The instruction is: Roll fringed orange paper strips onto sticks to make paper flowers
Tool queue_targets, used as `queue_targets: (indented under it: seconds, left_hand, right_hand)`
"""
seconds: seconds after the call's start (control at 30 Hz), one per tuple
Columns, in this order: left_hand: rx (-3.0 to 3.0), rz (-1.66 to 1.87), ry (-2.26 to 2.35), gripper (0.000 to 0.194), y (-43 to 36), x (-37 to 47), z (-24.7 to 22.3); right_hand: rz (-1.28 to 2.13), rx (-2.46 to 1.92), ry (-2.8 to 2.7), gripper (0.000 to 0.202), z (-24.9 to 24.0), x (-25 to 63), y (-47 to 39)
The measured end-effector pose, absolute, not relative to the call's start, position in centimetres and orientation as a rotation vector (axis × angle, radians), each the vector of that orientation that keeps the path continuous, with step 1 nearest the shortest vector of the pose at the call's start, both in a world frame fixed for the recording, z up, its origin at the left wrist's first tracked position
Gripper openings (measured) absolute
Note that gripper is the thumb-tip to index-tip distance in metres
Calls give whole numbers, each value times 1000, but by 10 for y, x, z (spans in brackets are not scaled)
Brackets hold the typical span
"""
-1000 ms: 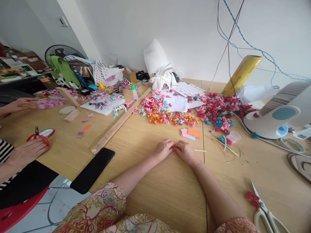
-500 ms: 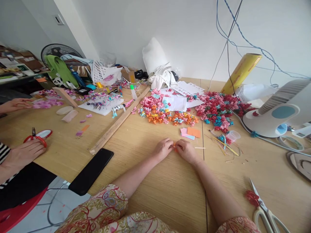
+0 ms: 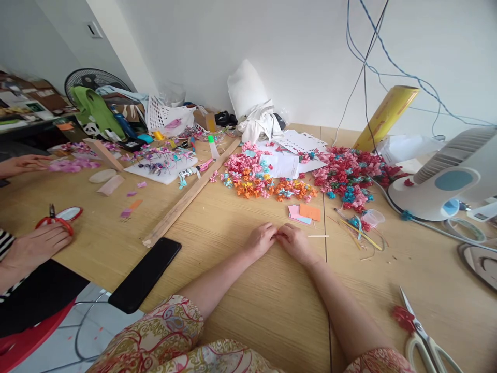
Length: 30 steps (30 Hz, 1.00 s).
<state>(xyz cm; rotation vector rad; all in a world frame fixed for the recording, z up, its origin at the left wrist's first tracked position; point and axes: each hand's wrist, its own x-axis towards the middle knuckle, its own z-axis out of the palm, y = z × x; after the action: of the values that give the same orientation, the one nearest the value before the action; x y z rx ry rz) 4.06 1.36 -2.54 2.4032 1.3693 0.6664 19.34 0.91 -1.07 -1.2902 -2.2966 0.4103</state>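
Note:
My left hand [image 3: 261, 241] and my right hand [image 3: 295, 243] meet above the table, fingertips pinched together. Between them is a small orange piece, like paper, now almost wholly hidden by the fingers. A thin pale stick [image 3: 319, 236] lies just right of my right hand; whether it touches the hand I cannot tell. Beyond my hands is a little stack of paper pieces, with orange paper [image 3: 309, 212] on the right and pink paper [image 3: 294, 211] on the left. Behind them spreads a heap of orange flowers [image 3: 248, 189], mixed with pink and blue ones.
White-handled scissors [image 3: 421, 331] lie at the lower right. A black phone [image 3: 145, 274] and a wooden strip [image 3: 190, 194] are on the left. Another person's hand [image 3: 39, 243] holds red-handled scissors [image 3: 64, 223]. A white fan-like device [image 3: 438, 181] stands at the right.
My fingertips have drawn closer together, and the orange piece visible between them before is now nearly covered. Slightly more of the pale stick shows beside my right hand.

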Motion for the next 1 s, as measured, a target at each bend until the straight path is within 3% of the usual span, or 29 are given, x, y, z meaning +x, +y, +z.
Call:
queue_targets:
  seconds: [1.0]
  left_hand:
    - [2369,763,1321,8,17,40,-30]
  right_hand:
    - [404,-1308,-2355,6,-1,196,5]
